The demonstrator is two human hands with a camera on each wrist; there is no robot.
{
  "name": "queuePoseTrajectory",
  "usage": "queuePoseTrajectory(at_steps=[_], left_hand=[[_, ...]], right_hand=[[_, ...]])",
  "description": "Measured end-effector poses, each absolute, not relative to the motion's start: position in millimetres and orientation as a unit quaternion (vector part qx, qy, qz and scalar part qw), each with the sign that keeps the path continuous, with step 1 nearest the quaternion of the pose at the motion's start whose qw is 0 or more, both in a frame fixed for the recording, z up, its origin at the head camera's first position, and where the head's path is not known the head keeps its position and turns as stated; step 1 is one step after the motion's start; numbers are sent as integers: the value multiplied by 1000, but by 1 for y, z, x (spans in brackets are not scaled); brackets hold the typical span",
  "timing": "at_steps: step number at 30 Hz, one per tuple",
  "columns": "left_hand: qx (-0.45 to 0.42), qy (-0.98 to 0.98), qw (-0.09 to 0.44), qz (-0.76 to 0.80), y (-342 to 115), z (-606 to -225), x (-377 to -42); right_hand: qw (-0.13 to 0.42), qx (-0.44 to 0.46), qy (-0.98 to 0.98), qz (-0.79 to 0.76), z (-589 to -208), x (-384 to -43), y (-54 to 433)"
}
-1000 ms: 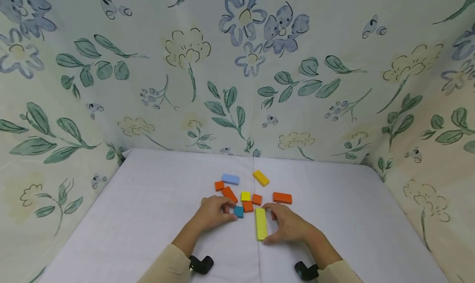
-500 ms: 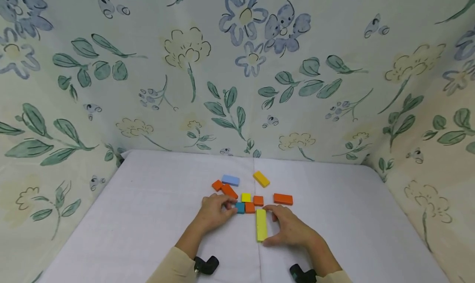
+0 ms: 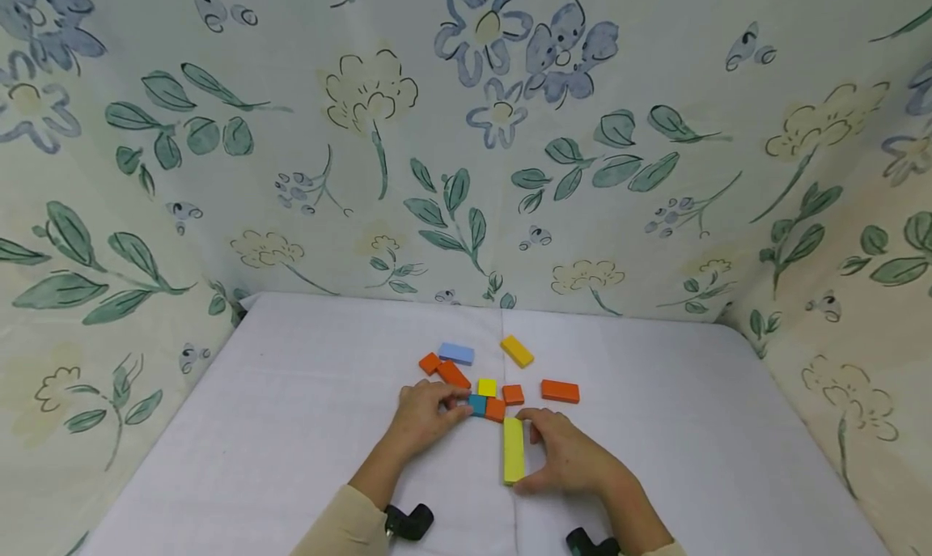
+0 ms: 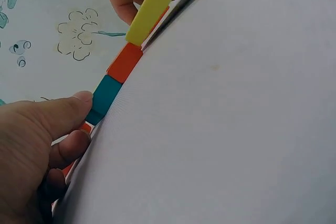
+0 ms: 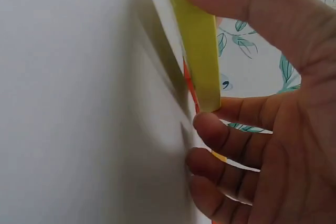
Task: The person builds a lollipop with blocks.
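Two hands work over the white cloth [image 3: 255, 443]: the left hand [image 3: 425, 414] pinches the teal block [image 3: 476, 405] at its left, its right side touching an orange block [image 3: 495, 409], while the right hand [image 3: 571, 455] grips the long yellow block [image 3: 513, 451] by its near and far ends, just to the near right of that orange one. Light, even pressure on the teal block should keep the joint flush; a hard shove would likely skew the pair, or nudge the small yellow block [image 3: 487, 388] on their far side
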State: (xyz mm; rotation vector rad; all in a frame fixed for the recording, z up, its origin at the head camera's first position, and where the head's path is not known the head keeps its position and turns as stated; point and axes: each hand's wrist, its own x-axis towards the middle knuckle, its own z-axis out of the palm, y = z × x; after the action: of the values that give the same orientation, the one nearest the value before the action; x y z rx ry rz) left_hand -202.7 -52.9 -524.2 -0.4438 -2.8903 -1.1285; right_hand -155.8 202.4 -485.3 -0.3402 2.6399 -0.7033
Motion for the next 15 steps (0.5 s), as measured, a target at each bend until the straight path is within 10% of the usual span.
queuePoseTrajectory(at_steps=[15], left_hand=[[-144, -926, 10, -350, -52, -528, -204]], right_hand=[[214, -194, 924, -250, -465, -150, 159]])
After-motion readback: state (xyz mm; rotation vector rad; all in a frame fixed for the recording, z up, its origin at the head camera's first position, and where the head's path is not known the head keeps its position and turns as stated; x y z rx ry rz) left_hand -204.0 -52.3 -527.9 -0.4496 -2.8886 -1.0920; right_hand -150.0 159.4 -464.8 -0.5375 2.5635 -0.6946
